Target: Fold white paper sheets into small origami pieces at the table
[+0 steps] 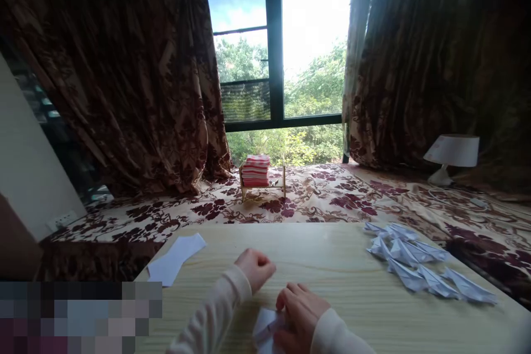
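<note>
"On the tbl, R side?"
"Folded wht papers, clustered. R hand nearer, fingers bent; can't tell if gripping."
"L hand?"
"Beyond it, curled; grip unclear too."
"Small wht sheet?"
"Partly under R hand, on tbl."

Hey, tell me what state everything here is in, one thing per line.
Left hand: loosely curled
Creased paper: folded, partly hidden
Right hand: touching creased paper
Folded pieces: grouped together
Left-side paper: lying flat
Curtains: parted
Lamp: upright, lit or not unclear
Pink-striped stack: piled on small rack
Window: open or shut unclear
</note>
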Action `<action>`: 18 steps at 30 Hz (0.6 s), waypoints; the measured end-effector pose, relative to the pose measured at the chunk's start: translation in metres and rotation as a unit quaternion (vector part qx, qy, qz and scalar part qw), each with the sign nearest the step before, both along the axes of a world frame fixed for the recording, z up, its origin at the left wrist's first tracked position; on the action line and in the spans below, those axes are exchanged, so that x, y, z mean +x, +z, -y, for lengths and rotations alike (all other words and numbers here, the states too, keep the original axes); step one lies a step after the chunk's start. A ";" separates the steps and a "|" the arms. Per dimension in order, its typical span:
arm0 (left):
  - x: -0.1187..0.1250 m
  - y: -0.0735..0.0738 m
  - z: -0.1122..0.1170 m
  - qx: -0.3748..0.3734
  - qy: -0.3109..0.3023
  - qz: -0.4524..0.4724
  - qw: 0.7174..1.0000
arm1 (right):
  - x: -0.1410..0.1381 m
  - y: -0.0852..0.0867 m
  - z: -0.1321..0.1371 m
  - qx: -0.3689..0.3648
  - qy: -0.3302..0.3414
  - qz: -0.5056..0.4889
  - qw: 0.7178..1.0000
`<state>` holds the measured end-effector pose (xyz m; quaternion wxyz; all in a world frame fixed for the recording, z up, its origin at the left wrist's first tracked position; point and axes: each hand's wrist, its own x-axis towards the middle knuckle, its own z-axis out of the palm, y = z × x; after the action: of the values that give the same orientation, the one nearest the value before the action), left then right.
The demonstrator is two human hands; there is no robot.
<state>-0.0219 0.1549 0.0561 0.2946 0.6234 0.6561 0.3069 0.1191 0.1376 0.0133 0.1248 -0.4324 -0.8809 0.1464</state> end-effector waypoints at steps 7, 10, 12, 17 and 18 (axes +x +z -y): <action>-0.019 -0.017 0.041 -0.094 -0.112 -0.216 0.965 | -0.007 -0.011 -0.019 -0.066 0.028 0.036 0.997; -0.019 -0.015 0.040 -0.065 -0.140 -0.249 0.956 | -0.008 -0.013 -0.020 -0.058 0.040 0.035 0.997; -0.019 -0.013 0.040 -0.065 -0.140 -0.234 0.960 | -0.004 -0.017 -0.021 -0.047 0.048 0.006 0.998; -0.018 -0.014 0.041 -0.066 -0.088 -0.027 0.994 | 0.011 -0.021 -0.021 -0.141 0.056 -0.194 0.969; -0.019 -0.017 0.041 -0.051 -0.080 0.040 0.995 | 0.014 -0.019 -0.021 -0.179 0.052 -0.244 0.952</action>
<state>-0.0404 0.1141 0.0393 0.3750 0.6452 0.6070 0.2731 0.1328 0.1585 -0.0062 0.2492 -0.3518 -0.8044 0.4088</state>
